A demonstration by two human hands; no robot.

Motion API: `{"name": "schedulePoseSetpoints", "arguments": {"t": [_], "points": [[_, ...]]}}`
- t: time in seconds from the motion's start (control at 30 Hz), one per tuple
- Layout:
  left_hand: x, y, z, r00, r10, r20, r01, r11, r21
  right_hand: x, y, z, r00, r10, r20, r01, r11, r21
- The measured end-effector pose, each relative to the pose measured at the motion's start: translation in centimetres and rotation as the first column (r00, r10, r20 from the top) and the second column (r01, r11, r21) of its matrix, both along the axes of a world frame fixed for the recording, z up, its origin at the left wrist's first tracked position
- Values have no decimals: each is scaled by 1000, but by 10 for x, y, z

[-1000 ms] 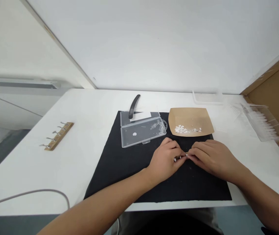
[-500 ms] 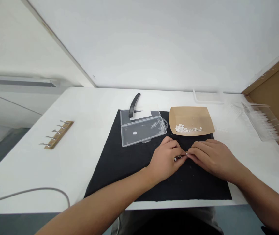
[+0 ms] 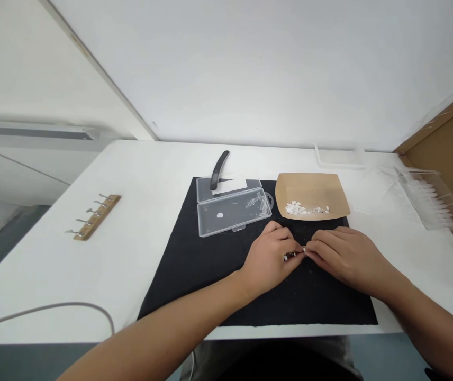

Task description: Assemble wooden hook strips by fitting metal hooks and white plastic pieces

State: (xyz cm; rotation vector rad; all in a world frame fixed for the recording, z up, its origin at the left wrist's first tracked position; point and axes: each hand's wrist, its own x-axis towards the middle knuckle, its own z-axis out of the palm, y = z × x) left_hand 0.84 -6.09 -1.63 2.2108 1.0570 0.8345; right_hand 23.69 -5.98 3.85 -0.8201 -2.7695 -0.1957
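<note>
Over the black mat, my left hand is closed in a pinch on a small dark and white item, mostly hidden by the fingers. My right hand meets it fingertip to fingertip, pinching at a tiny white piece between the two hands. Just beyond the hands is a brown paper tray with small white pieces in it. To its left lies an opened clear plastic case holding clear slivers and one white oval piece.
A dark curved file rests across the case lid. At the left stands a wooden strip with several metal clips. Clear trays of tips lie at the right, a clear box at the back. A cable crosses the front left.
</note>
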Motion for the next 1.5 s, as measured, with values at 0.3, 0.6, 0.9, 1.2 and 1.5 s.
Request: {"name": "schedulePoseSetpoints", "arguments": {"t": [0.3, 0.6, 0.9, 1.2, 1.5], "points": [[0, 0, 1, 1000, -6, -1, 6, 1000, 15, 1, 0, 0, 1000, 2, 25, -2, 1000, -29], [0, 0, -1, 1000, -4, 0, 4, 999, 48, 3, 1, 3, 999, 37, 17, -37, 999, -28], [1, 0, -3, 1000, 0, 16, -1, 998, 62, 5, 5, 2, 998, 65, -8, -65, 997, -33], [1, 0, -2, 1000, 4, 31, -6, 998, 65, 12, 11, -2, 995, 63, -77, -71, 991, -115], [1, 0, -2, 1000, 6, 21, -8, 999, 54, 17, 15, -10, 990, -13, -140, -28, 959, -283]]}}
